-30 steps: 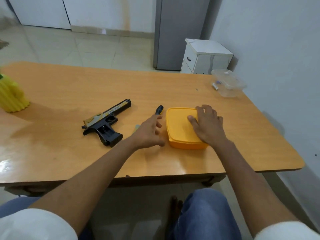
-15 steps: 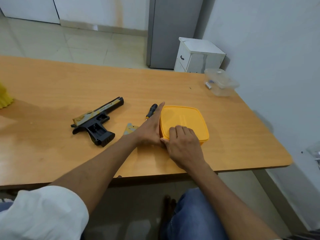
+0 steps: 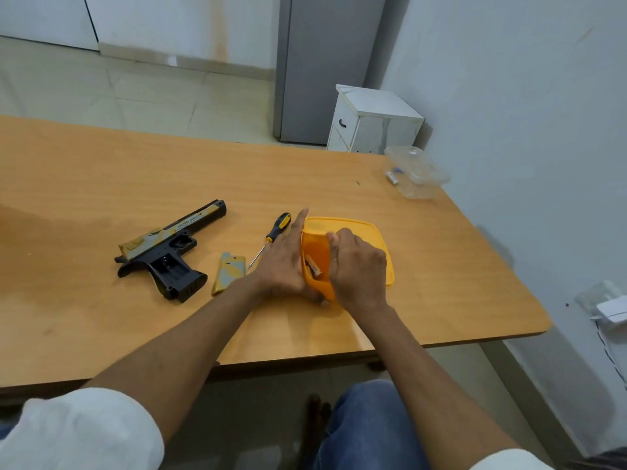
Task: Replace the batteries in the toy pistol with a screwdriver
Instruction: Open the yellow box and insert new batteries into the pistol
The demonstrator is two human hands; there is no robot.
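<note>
The black and gold toy pistol (image 3: 169,251) lies on its side on the wooden table (image 3: 101,178), its grip compartment uncovered. Its gold battery cover (image 3: 229,273) lies loose to the right of the grip. A yellow-and-black screwdriver (image 3: 274,232) lies beside my left hand. My left hand (image 3: 283,262) presses flat against the left side of the yellow box (image 3: 315,252). My right hand (image 3: 358,266) grips the near-left corner of the yellow lid (image 3: 366,232) and holds it peeled up. Batteries (image 3: 314,266) show inside the box.
A clear plastic container (image 3: 415,174) stands at the far right corner of the table with a small battery (image 3: 392,178) beside it. Behind the table are a white cabinet (image 3: 369,122) and a grey fridge (image 3: 319,62). A wall runs along the right.
My right hand slid from the lid's top to its near-left corner and peeled it up, exposing batteries. My left hand moved against the box's left side. The camera shifted right.
</note>
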